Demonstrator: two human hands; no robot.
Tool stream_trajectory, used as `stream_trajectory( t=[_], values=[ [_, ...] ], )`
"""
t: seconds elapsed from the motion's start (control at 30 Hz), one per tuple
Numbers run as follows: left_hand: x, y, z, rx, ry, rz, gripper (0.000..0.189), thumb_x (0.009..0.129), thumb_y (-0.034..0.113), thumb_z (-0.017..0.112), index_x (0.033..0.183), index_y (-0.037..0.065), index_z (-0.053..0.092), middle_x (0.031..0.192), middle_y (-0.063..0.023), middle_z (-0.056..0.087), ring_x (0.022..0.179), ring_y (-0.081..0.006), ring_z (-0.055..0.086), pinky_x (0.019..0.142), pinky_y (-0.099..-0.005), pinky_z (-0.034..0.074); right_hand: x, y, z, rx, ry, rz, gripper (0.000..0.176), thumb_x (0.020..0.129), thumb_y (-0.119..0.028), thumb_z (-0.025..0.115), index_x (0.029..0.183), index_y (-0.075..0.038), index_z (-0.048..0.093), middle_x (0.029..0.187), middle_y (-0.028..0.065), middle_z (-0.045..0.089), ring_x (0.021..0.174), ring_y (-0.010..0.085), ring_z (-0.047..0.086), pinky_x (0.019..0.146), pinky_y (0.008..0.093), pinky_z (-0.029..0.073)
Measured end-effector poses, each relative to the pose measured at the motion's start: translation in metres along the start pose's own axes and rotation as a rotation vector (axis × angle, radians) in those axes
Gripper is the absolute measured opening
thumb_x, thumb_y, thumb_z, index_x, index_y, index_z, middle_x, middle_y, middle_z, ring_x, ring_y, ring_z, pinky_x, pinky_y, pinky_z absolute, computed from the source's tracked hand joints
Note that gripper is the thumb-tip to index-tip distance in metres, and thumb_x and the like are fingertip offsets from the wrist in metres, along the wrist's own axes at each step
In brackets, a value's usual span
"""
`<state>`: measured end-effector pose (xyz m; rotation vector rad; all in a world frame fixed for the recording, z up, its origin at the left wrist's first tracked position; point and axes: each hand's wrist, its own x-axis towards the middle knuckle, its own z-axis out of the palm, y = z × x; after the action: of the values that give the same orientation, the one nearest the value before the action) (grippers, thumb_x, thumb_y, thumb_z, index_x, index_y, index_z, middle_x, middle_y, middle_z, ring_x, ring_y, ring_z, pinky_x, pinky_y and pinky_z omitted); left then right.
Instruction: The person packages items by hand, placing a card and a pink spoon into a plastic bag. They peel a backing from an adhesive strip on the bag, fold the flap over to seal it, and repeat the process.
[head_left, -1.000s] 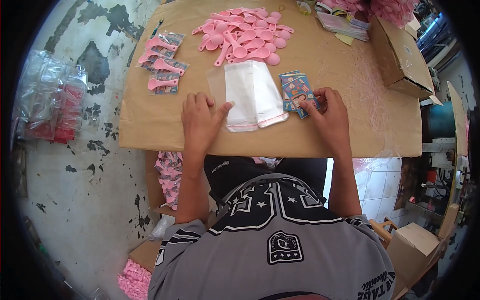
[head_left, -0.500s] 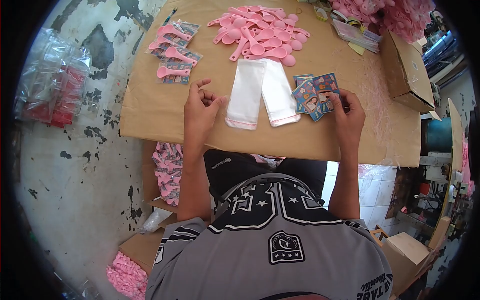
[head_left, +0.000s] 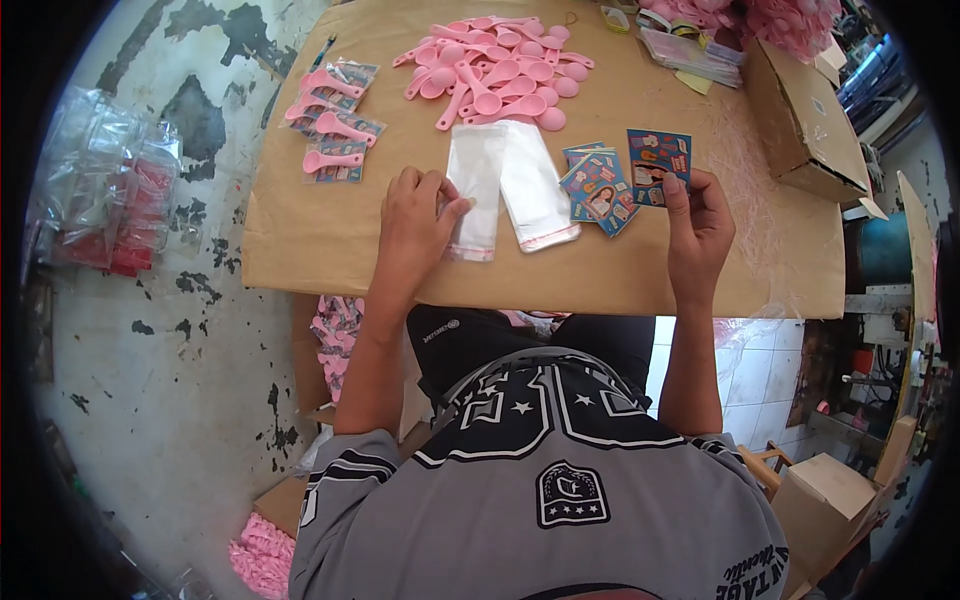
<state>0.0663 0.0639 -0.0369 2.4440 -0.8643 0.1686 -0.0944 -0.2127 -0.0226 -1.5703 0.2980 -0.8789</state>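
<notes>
Pink spoons [head_left: 500, 75] lie heaped on the far part of the table [head_left: 580, 282] as I look down through the head camera. I see the two hands well apart. On the right hand [head_left: 700, 225], thumb and fingers are clamped on a card [head_left: 655, 153], just right of the fanned cards [head_left: 603, 195] lying on the table. The left hand [head_left: 425, 220] is at the outer edge of the left bag [head_left: 475, 225], its thumb near the forefinger; I cannot tell whether they pinch the plastic. Beside that bag the right bag [head_left: 540, 195] lies slanted. Left of the heap I see packets [head_left: 348, 177] bearing spoons, and on the right, a box [head_left: 800, 115].
</notes>
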Motion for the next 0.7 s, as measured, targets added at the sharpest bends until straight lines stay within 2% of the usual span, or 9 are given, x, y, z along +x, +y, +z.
stream_trajectory(
  t=[0.1,0.17,0.2,0.3,0.4,0.5,0.6,0.63,0.7],
  values=[
    [0.005,-0.008,0.005,-0.092,-0.052,-0.004,0.019,0.092,0.016,0.075,0.096,0.001,0.064,0.09,-0.0143,0.061,0.087,-0.0308,0.061,0.082,-0.0431,0.049,0.003,-0.002,0.0,-0.154,-0.124,0.006,0.02,0.105,-0.017,0.067,0.107,0.003,0.068,0.095,0.004,0.07,0.089,0.0083,0.064,0.079,0.024,0.05],
    [0.008,-0.003,0.002,-0.167,-0.064,-0.045,0.015,0.093,0.013,0.073,0.095,0.001,0.063,0.09,-0.0141,0.063,0.085,-0.0327,0.063,0.079,-0.0452,0.05,0.009,-0.003,0.001,-0.39,-0.197,-0.022,0.019,0.105,-0.016,0.066,0.107,0.002,0.068,0.095,0.0026,0.07,0.09,0.008,0.064,0.08,0.0241,0.05],
    [0.01,0.002,-0.002,-0.218,-0.054,-0.089,0.015,0.095,0.013,0.071,0.096,0.001,0.063,0.09,-0.0131,0.064,0.083,-0.0284,0.063,0.077,-0.0413,0.051,0.012,-0.005,0.0,-0.508,-0.234,-0.038,0.018,0.105,-0.016,0.066,0.108,0.002,0.067,0.096,0.0019,0.07,0.09,0.0079,0.064,0.08,0.0241,0.05],
    [0.011,0.012,-0.014,-0.427,-0.009,-0.217,0.014,0.1,0.011,0.068,0.1,-0.001,0.06,0.09,-0.0099,0.066,0.078,-0.018,0.065,0.074,-0.0318,0.053,0.019,-0.01,-0.009,0.098,-0.208,0.151,0.017,0.105,-0.018,0.066,0.106,-0.001,0.068,0.095,0.0008,0.07,0.092,0.0082,0.063,0.083,0.0252,0.051],
    [0.008,0.012,-0.015,-0.704,0.011,-0.27,0.016,0.102,0.01,0.067,0.108,-0.001,0.058,0.09,-0.0071,0.068,0.079,-0.0134,0.066,0.075,-0.028,0.053,0.042,-0.011,-0.041,0.052,-0.292,0.2,0.016,0.105,-0.019,0.067,0.106,-0.003,0.069,0.098,0.0015,0.071,0.095,0.0078,0.063,0.085,0.0261,0.05],
    [0.007,0.009,-0.013,-0.878,0.008,-0.279,0.026,0.1,0.008,0.07,0.12,-0.002,0.056,0.091,-0.0056,0.069,0.08,-0.0112,0.065,0.075,-0.0265,0.054,0.06,-0.004,-0.071,0.014,-0.193,0.163,0.017,0.105,-0.019,0.066,0.107,-0.002,0.068,0.102,0.0024,0.072,0.097,0.0084,0.064,0.088,0.0262,0.051],
    [0.0,0.0,-0.012,-0.997,-0.033,-0.338,0.037,0.098,0.008,0.072,0.13,-0.002,0.055,0.092,-0.0044,0.068,0.079,-0.0098,0.065,0.073,-0.0247,0.054,0.065,-0.017,-0.068,-0.07,0.104,0.016,0.016,0.104,-0.019,0.068,0.107,-0.003,0.068,0.106,0.0026,0.073,0.101,0.0095,0.066,0.09,0.0266,0.052],
    [-0.002,-0.003,-0.012,-1.01,-0.052,-0.365,0.038,0.098,0.008,0.072,0.131,-0.002,0.056,0.091,-0.0038,0.068,0.079,-0.0091,0.065,0.073,-0.024,0.054,0.07,-0.013,-0.094,0.276,-0.016,0.276,0.017,0.103,-0.019,0.069,0.107,-0.003,0.069,0.108,0.0031,0.073,0.104,0.0112,0.066,0.093,0.0274,0.052],
    [-0.004,-0.008,-0.011,-1.018,-0.086,-0.415,0.037,0.099,0.008,0.072,0.13,-0.001,0.056,0.091,-0.003,0.067,0.079,-0.008,0.064,0.073,-0.0229,0.053,0.068,-0.007,-0.098,0.085,0.021,0.23,0.017,0.104,-0.019,0.068,0.108,-0.003,0.068,0.108,0.0033,0.073,0.102,0.0106,0.067,0.092,0.0274,0.052]
  ],
)
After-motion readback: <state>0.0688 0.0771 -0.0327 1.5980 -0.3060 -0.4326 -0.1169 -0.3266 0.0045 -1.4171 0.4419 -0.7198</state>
